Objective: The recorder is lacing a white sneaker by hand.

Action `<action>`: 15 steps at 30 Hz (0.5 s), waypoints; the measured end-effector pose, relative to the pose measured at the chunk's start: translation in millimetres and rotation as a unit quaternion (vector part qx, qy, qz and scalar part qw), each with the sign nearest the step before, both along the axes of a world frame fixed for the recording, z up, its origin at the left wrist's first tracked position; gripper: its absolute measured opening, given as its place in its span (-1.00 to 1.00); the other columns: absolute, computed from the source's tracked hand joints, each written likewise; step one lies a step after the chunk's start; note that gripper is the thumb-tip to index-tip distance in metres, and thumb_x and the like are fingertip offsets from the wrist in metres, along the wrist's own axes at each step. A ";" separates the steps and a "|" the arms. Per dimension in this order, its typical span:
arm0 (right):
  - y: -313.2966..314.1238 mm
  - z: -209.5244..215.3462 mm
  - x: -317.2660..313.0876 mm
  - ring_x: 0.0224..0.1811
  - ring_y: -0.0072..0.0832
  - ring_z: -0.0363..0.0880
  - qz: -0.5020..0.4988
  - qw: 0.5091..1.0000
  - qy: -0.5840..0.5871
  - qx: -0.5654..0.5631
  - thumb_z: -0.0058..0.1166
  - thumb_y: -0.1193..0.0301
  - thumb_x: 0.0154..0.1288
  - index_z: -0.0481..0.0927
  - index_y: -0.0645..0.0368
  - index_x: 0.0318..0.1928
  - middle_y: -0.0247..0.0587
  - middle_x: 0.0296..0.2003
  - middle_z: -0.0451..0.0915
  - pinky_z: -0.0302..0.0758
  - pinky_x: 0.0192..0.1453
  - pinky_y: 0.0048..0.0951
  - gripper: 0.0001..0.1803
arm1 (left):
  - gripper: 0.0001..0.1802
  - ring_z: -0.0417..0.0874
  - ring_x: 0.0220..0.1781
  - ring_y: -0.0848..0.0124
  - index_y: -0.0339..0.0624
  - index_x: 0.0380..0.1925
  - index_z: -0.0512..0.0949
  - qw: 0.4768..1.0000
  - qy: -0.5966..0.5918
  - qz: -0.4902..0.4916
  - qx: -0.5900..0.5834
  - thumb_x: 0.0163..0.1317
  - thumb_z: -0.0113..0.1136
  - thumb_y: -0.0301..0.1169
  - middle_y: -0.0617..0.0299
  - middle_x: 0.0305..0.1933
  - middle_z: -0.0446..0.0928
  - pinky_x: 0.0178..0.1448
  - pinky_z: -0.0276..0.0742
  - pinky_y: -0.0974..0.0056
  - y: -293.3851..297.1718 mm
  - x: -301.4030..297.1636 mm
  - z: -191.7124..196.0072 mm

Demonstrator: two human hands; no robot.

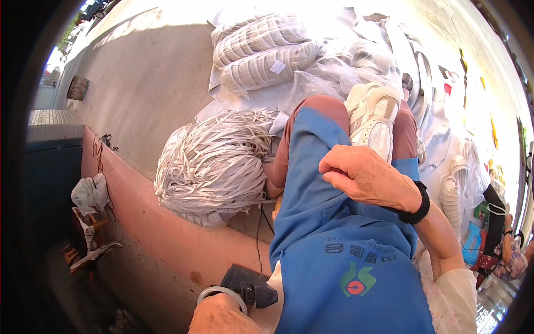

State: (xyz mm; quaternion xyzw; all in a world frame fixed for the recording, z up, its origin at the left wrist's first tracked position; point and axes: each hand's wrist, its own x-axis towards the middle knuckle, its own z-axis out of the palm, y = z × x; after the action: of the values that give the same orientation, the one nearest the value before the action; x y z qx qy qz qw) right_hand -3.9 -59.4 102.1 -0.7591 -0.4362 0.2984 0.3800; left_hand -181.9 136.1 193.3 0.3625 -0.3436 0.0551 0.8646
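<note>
Head view | grey concrete ledge (150, 94) | right hand (367, 178) grip loose on blue apron (328, 234)

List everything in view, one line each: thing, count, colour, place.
shoelace bundle: one, white, on the ledge, left of the lap
sneaker: one, white, on the knee
apron: one, blue, over the lap
shoe-sole stacks: several, white, bagged, top centre
plastic bag: one, white, lower left
dark tool: one, black, corded, by the left hand
left hand: bracelet on wrist, beside the tool
right hand: black wristband, resting on the apron
</note>
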 end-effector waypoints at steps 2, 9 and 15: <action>4.7 14.7 3.0 -0.33 -0.06 0.54 -0.020 1.000 -0.005 -0.002 0.06 0.47 0.22 0.54 0.29 -0.32 -0.01 -0.40 0.55 0.46 -0.21 -0.20 -0.88 | -0.87 0.68 -0.22 0.11 -0.26 -0.44 0.56 1.000 -0.003 0.012 0.000 0.21 0.25 -0.43 0.04 -0.21 0.61 0.05 0.56 0.07 16.2 8.9 -22.1; 4.4 12.2 -10.4 -0.33 -0.08 0.55 0.023 0.999 0.007 -0.039 0.09 0.50 0.19 0.57 0.29 -0.29 -0.01 -0.39 0.56 0.46 -0.23 -0.24 -0.89 | -0.72 0.58 -0.13 0.31 -0.34 -0.11 0.49 0.497 0.498 0.682 0.199 0.23 0.22 -0.42 0.10 -0.16 0.56 0.08 0.46 0.27 143.4 -52.2 -211.9; 2.5 11.2 -12.7 -0.32 -0.11 0.56 -0.024 0.996 0.032 -0.075 0.09 0.52 0.19 0.58 0.30 -0.28 -0.01 -0.38 0.57 0.48 -0.19 -0.30 -0.88 | 0.10 0.23 0.41 -0.06 -0.47 0.28 0.13 0.206 0.708 0.559 0.379 -0.13 0.47 -0.02 -0.27 0.36 0.19 0.43 0.19 0.02 211.0 -75.1 -287.5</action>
State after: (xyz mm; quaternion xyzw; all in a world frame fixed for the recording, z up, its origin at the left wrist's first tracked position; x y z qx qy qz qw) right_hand -16.6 -56.9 113.3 -0.7857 -0.3825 0.3450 0.3427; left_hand -257.0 347.1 -94.2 0.6335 0.7231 0.1078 0.2535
